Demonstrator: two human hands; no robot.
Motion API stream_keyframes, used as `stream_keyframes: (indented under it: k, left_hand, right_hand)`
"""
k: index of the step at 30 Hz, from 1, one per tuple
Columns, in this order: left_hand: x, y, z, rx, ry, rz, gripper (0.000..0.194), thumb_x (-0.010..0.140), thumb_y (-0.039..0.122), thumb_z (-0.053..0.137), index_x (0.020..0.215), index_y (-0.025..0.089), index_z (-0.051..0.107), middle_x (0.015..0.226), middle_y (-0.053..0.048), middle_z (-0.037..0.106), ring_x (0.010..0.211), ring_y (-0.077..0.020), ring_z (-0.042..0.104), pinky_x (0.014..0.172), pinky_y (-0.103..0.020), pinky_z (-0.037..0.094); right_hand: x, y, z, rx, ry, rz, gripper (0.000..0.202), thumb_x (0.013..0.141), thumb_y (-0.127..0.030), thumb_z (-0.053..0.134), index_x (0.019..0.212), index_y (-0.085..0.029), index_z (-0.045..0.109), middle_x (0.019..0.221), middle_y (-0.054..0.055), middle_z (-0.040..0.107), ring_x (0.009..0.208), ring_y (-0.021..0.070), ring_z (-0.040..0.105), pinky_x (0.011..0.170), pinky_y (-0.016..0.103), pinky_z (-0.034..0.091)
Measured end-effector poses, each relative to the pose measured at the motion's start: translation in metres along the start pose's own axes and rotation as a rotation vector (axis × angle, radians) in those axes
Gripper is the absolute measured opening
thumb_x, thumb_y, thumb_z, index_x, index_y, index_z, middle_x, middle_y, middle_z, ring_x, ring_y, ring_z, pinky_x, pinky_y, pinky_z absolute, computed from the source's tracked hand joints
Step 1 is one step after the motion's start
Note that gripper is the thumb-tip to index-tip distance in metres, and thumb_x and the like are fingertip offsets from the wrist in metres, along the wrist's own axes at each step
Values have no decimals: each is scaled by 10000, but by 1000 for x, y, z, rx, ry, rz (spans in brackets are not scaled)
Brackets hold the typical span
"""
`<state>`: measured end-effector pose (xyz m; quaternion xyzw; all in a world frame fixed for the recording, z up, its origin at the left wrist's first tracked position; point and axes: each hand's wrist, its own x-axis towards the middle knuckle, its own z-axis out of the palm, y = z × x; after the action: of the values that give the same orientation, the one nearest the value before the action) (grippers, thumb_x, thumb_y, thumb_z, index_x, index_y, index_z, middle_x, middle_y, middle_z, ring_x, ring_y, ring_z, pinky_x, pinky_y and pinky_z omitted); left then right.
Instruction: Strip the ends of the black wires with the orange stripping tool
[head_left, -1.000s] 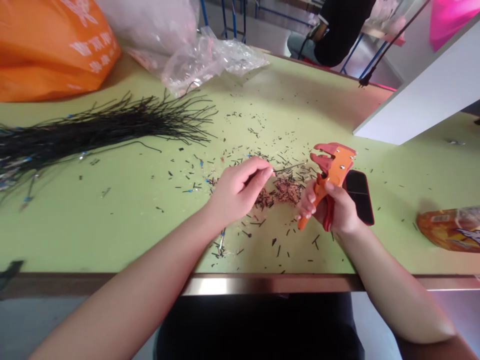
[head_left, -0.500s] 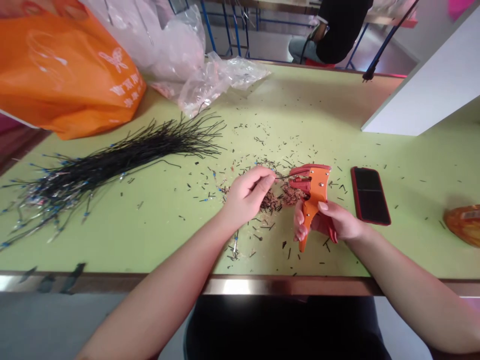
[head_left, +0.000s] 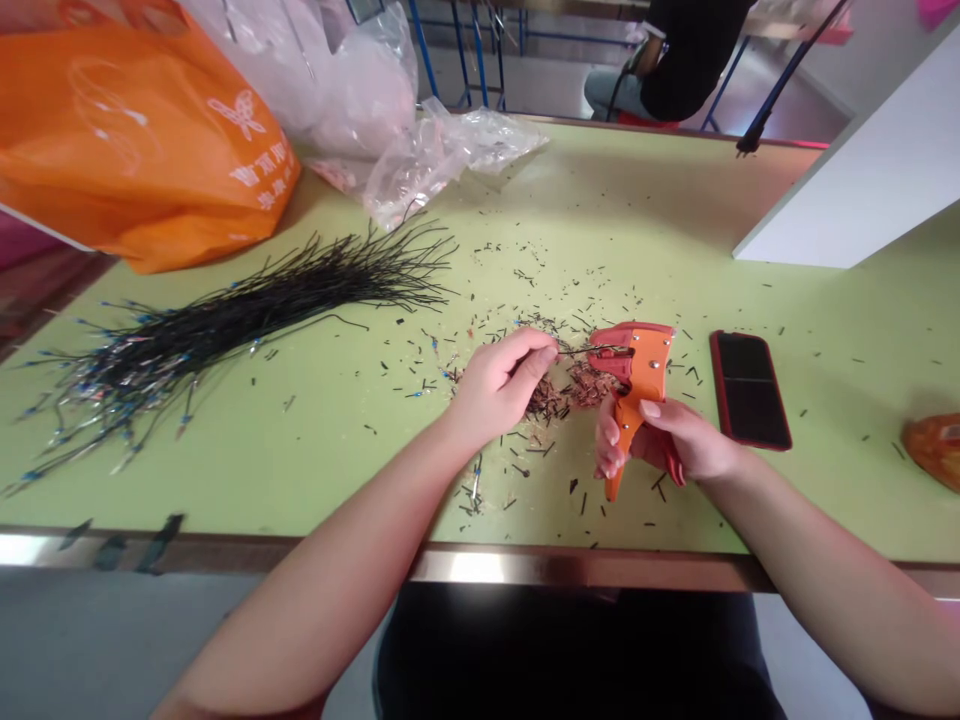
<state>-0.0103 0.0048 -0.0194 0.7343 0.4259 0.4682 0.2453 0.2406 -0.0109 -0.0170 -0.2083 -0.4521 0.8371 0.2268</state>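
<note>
My left hand (head_left: 496, 388) pinches a thin black wire (head_left: 576, 351) between thumb and fingers. The wire's far end reaches into the jaws of an orange and red wire stripper (head_left: 646, 362). My right hand (head_left: 675, 438) wraps round the stripper's handles, with the jaws facing left toward my other hand. Below the tool and my left hand lies a heap of short black and copper-coloured scraps (head_left: 546, 402). Off to the left rests a long bundle of black wires (head_left: 277, 305), many with blue and silvery tips at their near left end.
A phone (head_left: 750, 388) in a red case lies right of the tool. An orange bag (head_left: 150, 150) and clear plastic bags (head_left: 450, 150) stand at the back left. A white panel (head_left: 862, 170) rises at the right. Beyond the table a person (head_left: 686, 60) sits.
The whole view has shifted slightly to the right and up. The stripper's jaws look closer together around the wire end, and my hands keep nearly the same places.
</note>
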Motion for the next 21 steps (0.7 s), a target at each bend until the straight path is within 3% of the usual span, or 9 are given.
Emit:
stream_keyframes:
  k: [8,15,21]
  left_hand:
    - [-1,-5,-1,13,1,0,270,1068,392,516,948,205,671,800,-10,701,659,-120,595,621,-244,477]
    - [-1,-5,1,31,-14,-6,271,1071,389,503,938,209,656,786,-4,691,663,-126,599,637,-248,484]
    - [0,-1,2,-144,-31,-65,314,1070,444,505,885,215,614,736,9,587,596,-112,503,555,-250,437]
  right_hand:
    - [4,-3,12,-82,164,-17,473,964,-588,688,739,-178,624,629,-9,627,580,157,635,643,317,559]
    - [10,10,25,-106,316,-83,547,924,-646,703,654,-200,539,529,-59,508,463,118,521,539,283,512]
    - [19,17,34,-28,425,-124,596,905,-693,685,606,-223,471,477,-79,400,399,104,400,463,270,431]
